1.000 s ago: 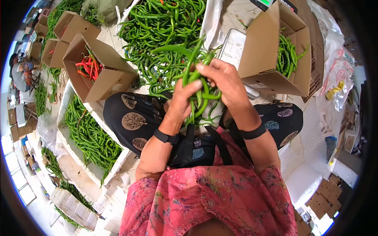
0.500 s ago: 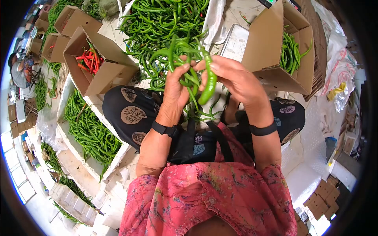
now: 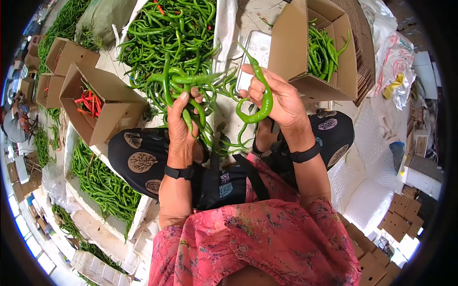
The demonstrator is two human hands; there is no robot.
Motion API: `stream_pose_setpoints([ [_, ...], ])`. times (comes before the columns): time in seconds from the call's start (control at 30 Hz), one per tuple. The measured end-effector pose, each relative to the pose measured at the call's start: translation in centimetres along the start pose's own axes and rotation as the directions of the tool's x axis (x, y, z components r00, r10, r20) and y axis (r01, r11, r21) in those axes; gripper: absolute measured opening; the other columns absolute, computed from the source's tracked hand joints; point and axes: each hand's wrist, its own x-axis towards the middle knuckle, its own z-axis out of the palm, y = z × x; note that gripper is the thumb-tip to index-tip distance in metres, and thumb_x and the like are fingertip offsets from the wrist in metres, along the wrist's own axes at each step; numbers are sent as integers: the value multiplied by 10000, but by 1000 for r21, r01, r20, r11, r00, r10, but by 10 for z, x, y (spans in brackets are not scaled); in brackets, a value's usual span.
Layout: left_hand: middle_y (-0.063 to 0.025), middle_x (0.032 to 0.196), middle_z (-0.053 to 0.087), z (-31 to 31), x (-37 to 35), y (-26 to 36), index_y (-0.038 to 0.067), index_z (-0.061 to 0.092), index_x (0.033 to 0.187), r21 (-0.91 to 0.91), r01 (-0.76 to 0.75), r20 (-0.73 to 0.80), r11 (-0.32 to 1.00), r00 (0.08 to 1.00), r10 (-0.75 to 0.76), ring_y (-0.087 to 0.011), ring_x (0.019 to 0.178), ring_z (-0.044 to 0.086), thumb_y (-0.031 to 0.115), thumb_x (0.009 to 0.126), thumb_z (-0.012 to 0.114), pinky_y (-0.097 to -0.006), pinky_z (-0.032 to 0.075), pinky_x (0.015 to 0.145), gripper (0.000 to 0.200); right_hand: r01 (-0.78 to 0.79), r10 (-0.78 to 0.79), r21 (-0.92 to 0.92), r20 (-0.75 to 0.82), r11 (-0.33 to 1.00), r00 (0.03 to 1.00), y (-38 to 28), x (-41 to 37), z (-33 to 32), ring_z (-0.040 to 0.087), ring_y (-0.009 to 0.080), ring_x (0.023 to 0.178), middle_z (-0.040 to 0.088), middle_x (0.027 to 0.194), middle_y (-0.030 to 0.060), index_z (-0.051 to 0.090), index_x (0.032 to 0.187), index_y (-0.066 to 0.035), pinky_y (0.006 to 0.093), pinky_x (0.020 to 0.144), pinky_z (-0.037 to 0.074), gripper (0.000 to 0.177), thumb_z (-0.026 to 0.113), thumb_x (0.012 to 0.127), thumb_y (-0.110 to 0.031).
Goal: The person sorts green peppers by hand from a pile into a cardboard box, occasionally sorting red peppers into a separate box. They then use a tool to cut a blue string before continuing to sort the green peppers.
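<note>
My left hand is closed around a bunch of green peppers, whose ends stick out above and below the fingers. To its right, my right hand grips a long curled green pepper, its hooked end hanging toward the left. A large heap of green peppers lies beyond the hands. The open cardboard box at the upper right contains green peppers.
Red peppers fill part of a cardboard box at the left. Below it stands a white foam crate of green peppers. A metal tray lies beside the right box. Another person is at the far left.
My hands have moved apart, the left one with the bunch and the right one with the single curled pepper. The whole view has shifted, with the near boxes now further left.
</note>
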Motion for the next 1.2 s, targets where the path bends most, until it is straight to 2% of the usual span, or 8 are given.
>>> stream_pose_setpoints([
  [0.27, -82, 881, 564, 7, -8, 1, 4, 535, 1082, 73, -39, -25, 997, 999, 41, -172, 797, 517, 98, 837, 608, -264, 446, 673, 273, 374, -434, -440, -41, 817, 900, -110, -29, 23, 593, 189, 928, 638, 1004, 135, 489, 1283, 74, 351, 903, 466, 435, 496, 985, -243],
  [0.33, -91, 875, 562, 4, -9, 2, -5, 531, 1083, 113, 5, -18, 994, 1000, -2, -179, 784, 518, 117, 814, 623, -278, 450, 687, 309, 110, -656, -938, -144, 330, 741, -151, -31, 28, 577, 217, 1099, 630, 1171, 157, 546, 1257, 55, 338, 969, 429, 448, 494, 980, -292],
  [0.37, -94, 876, 564, 6, -8, 3, -5, 528, 1085, 114, -8, 30, 993, 1000, 5, -181, 775, 519, 113, 804, 638, -283, 452, 684, 324, 115, -655, -937, -139, 329, 743, -156, -34, 21, 577, 217, 1099, 630, 1171, 157, 546, 1257, 55, 338, 969, 429, 448, 494, 980, -292],
  [0.43, -103, 828, 623, 25, -11, 2, -10, 530, 1087, 177, -72, 9, 982, 997, 71, -168, 736, 591, 106, 773, 670, -263, 471, 643, 363, -250, -770, -933, 42, -258, 637, -154, -28, 26, 572, 232, 1133, 629, 1187, 164, 574, 1241, 28, 326, 994, 410, 447, 508, 960, -314],
  [0.6, -79, 884, 620, 30, -17, 1, -14, 546, 1090, 411, -34, 90, 911, 996, -3, -148, 788, 586, 143, 762, 686, -277, 468, 722, 390, -50, -256, -999, -52, 12, 965, -23, -4, 61, 602, 236, 1057, 634, 1174, 143, 605, 1208, -25, 357, 880, 487, 482, 724, 813, -274],
  [0.87, -173, 1148, 633, 21, -11, -1, -17, 504, 1218, 293, 66, -57, 954, 997, -51, -185, 931, 633, 96, 828, 599, -228, 480, 671, 417, -50, -113, -648, -207, 760, 972, 28, 17, 46, 586, 118, 954, 645, 1010, 84, 534, 1092, 26, 272, 888, 450, 220, 507, 985, -164],
  [1.03, -185, 1195, 601, 31, -14, -3, 3, 516, 1199, 249, 108, -42, 962, 994, -101, -193, 1010, 610, 113, 859, 591, -234, 480, 668, 365, 11, -132, -556, -179, 831, 975, 35, 18, 27, 562, 126, 990, 611, 1035, 89, 482, 1151, 25, 272, 914, 427, 241, 480, 998, -161],
  [1.2, -155, 1120, 617, 28, -16, -3, 17, 490, 1278, 276, 244, -91, 930, 970, -227, -180, 917, 621, 126, 865, 580, -251, 481, 642, 437, 51, -269, -887, -84, 459, 959, 41, 17, 33, 570, 129, 863, 612, 929, 80, 490, 1119, 9, 288, 784, 460, 208, 453, 1013, -167],
])
